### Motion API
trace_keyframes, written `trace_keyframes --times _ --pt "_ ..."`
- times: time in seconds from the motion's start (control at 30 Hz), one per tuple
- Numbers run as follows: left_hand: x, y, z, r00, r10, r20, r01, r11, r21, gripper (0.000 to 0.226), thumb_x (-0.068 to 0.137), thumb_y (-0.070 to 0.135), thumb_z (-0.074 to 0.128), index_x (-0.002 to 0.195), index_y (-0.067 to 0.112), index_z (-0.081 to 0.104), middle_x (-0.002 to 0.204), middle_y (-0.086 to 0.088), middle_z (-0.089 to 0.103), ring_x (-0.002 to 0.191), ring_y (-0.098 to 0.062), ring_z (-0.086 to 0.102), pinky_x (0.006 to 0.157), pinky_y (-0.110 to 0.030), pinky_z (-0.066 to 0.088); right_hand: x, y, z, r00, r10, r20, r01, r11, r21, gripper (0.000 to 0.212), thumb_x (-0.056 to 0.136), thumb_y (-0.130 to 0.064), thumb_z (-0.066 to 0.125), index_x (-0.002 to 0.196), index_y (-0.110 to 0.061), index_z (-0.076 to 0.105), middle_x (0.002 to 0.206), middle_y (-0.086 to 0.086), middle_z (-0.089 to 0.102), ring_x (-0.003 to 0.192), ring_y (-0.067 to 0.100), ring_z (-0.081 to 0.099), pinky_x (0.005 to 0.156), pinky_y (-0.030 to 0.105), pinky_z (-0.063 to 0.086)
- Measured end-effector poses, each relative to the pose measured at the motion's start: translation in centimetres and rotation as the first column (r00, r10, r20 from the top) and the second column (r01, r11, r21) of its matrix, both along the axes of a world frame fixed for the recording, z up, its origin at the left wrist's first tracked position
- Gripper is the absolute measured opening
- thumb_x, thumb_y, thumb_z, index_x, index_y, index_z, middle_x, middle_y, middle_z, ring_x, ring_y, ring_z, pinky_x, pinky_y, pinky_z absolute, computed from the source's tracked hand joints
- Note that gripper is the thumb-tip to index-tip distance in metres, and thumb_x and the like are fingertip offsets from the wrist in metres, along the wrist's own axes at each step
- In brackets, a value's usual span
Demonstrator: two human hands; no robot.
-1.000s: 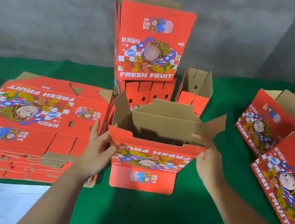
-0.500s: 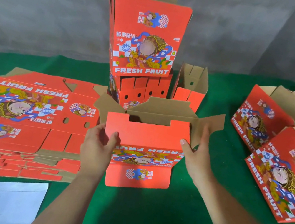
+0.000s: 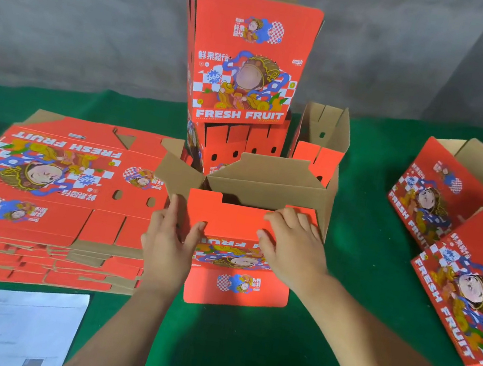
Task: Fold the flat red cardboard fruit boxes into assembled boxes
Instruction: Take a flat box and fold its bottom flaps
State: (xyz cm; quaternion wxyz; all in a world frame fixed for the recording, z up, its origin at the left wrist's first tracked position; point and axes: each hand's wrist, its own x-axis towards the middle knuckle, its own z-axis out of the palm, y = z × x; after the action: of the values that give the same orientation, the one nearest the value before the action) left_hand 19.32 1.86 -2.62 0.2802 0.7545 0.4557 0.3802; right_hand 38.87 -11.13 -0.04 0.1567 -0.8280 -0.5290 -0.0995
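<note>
At the centre of the green table [image 3: 362, 177], just ahead of the person, stands the half-formed box [image 3: 245, 231], its brown inside open to the top and its printed face toward the wearer, upside down. The near red flap [image 3: 228, 215] is being bent inward over the opening. At nine o'clock of the box the left hand [image 3: 170, 247] grips the near-left corner, thumb across the red flap and fingers curled round the side. At three o'clock the right hand [image 3: 290, 248] presses down on the flap with bent fingers, thumb tucked beneath its edge.

My reading is that the flap has to fold along its crease and seat inside. If the right hand pushes harder than the left braces, the light box could skew or slide away toward twelve o'clock, where the tall upright box [image 3: 249, 59] stands on a lower one; a nudge might topple it. The loose brown side flap [image 3: 177, 175] at ten o'clock sticks outward and could catch under the red flap, creasing the board off its score line.

Farther at nine o'clock lies the stack of flat boxes [image 3: 39, 197], its edge touching the left hand, so an elbow could drag sheets. Finished boxes [image 3: 449, 233] lean at three o'clock, and a white paper [image 3: 27, 329] lies at seven.
</note>
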Motion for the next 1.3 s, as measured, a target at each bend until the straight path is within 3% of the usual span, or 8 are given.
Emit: trace_keyframes --times 0.2,0.37,0.5,0.63,0.8,0.93,1.1,1.3 --pt "0.0 0.3 -0.4 0.979 0.026 0.202 -0.024 1.0 -0.012 0.057 0.096 0.008 0.068 0.131 0.036 0.032 0.093 0.019 0.064 0.096 -0.026 0.069 0.084 -0.04 0.035 0.2 1.7 0.6 0.992 -0.092 -0.082 0.084 0.992 -0.096 0.06 0.095 -0.053 0.05 0.151 -0.031 0.044 0.134 -0.002 0.048 0.123 0.028 0.048 0.1 0.044 0.042" --pt "-0.4 1.4 0.3 0.988 -0.017 -0.15 0.041 0.986 0.16 0.067 0.09 0.012 0.059 0.154 0.029 0.048 0.097 0.005 0.049 0.092 -0.028 0.046 0.078 -0.039 0.03 1.6 2.8 0.9 0.94 -0.168 -0.298 0.113 0.974 -0.195 0.109 0.08 -0.063 0.058 0.158 -0.049 -0.017 0.164 -0.015 -0.035 0.14 0.034 0.047 0.105 0.043 0.046" --pt "-0.9 2.2 1.3 0.94 -0.239 -0.243 0.271 0.956 0.11 0.052 0.086 0.03 0.055 0.137 0.023 0.065 0.133 -0.003 0.052 0.122 -0.031 0.045 0.099 -0.043 0.035 2.4 2.9 0.5 0.921 -0.139 -0.364 0.054 0.971 -0.234 0.115 0.073 -0.065 0.057 0.151 -0.057 -0.028 0.151 -0.022 -0.054 0.145 0.042 0.039 0.107 0.051 0.042" --pt "-0.6 2.9 2.4 0.835 -0.375 -0.403 0.429 0.902 0.05 0.051 0.093 0.048 0.047 0.137 0.028 0.062 0.164 -0.001 0.035 0.141 -0.03 0.036 0.117 -0.042 0.029 1.9 2.5 -0.2 0.95 -0.122 -0.287 0.094 0.989 -0.111 0.107 0.075 -0.065 0.056 0.157 -0.055 -0.011 0.165 -0.014 -0.036 0.147 0.033 0.033 0.112 0.051 0.038" --pt "3.1 4.2 4.1 0.697 -0.123 -0.706 0.332 0.928 0.166 0.067 0.103 0.067 0.019 0.165 0.043 0.008 0.128 -0.011 0.04 0.113 -0.036 0.053 0.098 -0.045 0.04 0.0 1.2 -1.3 0.978 -0.118 -0.171 0.154 0.963 0.22 0.098 0.073 -0.053 0.074 0.158 -0.039 0.027 0.164 0.004 0.019 0.138 0.037 0.038 0.114 0.051 0.033" --pt "4.6 5.5 4.2 0.715 -0.194 -0.671 0.303 0.952 0.047 0.08 0.103 0.066 0.031 0.162 0.039 -0.016 0.127 -0.015 0.039 0.107 -0.042 0.061 0.096 -0.046 0.049 0.3 -0.3 -1.8 0.961 -0.213 -0.174 0.268 0.867 0.42 0.106 0.074 -0.047 0.076 0.161 -0.029 0.018 0.166 0.018 0.024 0.152 0.037 0.025 0.116 0.05 0.022" --pt "4.7 5.5 3.0 0.771 -0.27 -0.576 0.217 0.963 -0.16 0.085 0.096 0.076 0.031 0.145 0.059 -0.037 0.129 -0.022 0.054 0.116 -0.044 0.062 0.094 -0.052 0.05 1.0 -1.3 -2.0 0.866 -0.234 -0.441 0.363 0.902 0.234 0.113 0.085 -0.043 0.076 0.164 -0.028 -0.003 0.167 -0.001 0.028 0.153 0.018 0.021 0.121 0.042 0.016" --pt "5.1 5.6 3.3 0.748 -0.226 -0.624 0.153 0.974 -0.17 0.085 0.094 0.08 0.026 0.145 0.056 -0.037 0.12 -0.016 0.064 0.112 -0.036 0.065 0.087 -0.046 0.048 1.5 -2.5 -2.3 0.95 -0.247 -0.192 0.258 0.965 0.038 0.062 0.101 -0.056 0.047 0.154 -0.025 0.046 0.166 -0.005 0.036 0.154 0.023 0.022 0.122 0.045 0.019"
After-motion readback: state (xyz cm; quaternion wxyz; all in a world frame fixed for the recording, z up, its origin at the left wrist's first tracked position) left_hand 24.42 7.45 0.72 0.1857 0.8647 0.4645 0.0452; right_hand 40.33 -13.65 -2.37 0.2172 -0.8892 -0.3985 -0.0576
